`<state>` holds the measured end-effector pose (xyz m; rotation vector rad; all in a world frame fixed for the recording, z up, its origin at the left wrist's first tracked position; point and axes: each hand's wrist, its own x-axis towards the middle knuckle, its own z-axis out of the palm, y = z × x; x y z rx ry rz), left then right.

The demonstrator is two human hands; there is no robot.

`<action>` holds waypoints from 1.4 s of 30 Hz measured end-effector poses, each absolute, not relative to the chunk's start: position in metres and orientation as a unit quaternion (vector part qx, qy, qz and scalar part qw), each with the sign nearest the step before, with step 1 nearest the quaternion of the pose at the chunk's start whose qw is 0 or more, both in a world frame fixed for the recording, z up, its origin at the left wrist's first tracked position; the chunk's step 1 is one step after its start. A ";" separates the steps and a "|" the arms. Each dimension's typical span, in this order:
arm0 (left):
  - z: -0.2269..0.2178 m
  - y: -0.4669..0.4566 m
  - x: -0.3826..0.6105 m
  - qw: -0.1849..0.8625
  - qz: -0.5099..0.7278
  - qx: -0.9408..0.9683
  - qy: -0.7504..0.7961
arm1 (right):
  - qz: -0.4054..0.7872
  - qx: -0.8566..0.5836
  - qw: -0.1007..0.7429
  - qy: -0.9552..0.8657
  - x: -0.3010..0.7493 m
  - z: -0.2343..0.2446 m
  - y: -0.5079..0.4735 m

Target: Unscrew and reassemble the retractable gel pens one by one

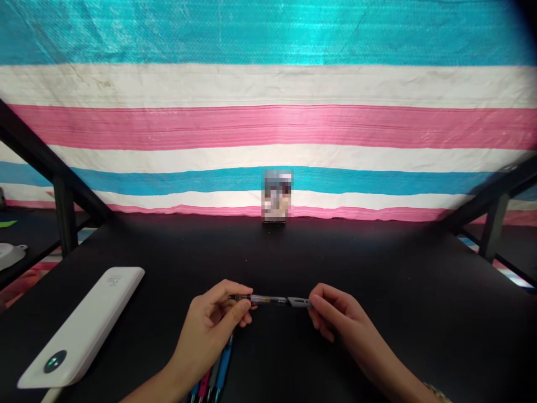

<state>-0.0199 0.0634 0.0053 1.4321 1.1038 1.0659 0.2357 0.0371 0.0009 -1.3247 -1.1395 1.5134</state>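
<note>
A slim pen point(272, 300) with a clear barrel and a grey cap end is held level between both hands above the black tabletop. My left hand point(216, 319) pinches its dark end between thumb and fingers. At the other end, the thumb and forefinger of my right hand point(338, 310) are closed on the grey cap. Several pens point(224, 366), blue, pink and dark, lie side by side on the table below my left wrist, partly hidden by that hand and cut off by the lower edge.
On the left of the black table point(188, 252) lies a long white device point(88, 324) with a round dark display. A small box point(276, 196), blurred out, stands at the back against a striped tarp point(268, 126). Black frame bars point(65, 215) flank the table on both sides.
</note>
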 end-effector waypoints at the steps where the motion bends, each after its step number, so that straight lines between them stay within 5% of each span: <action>1: 0.005 0.064 -0.020 0.495 0.444 0.591 0.457 | 0.603 -0.522 0.405 -0.447 0.236 0.001 0.037; 42: 0.010 0.058 -0.016 0.489 0.463 0.577 0.462 | 0.622 -0.506 0.433 -0.411 0.235 0.004 0.036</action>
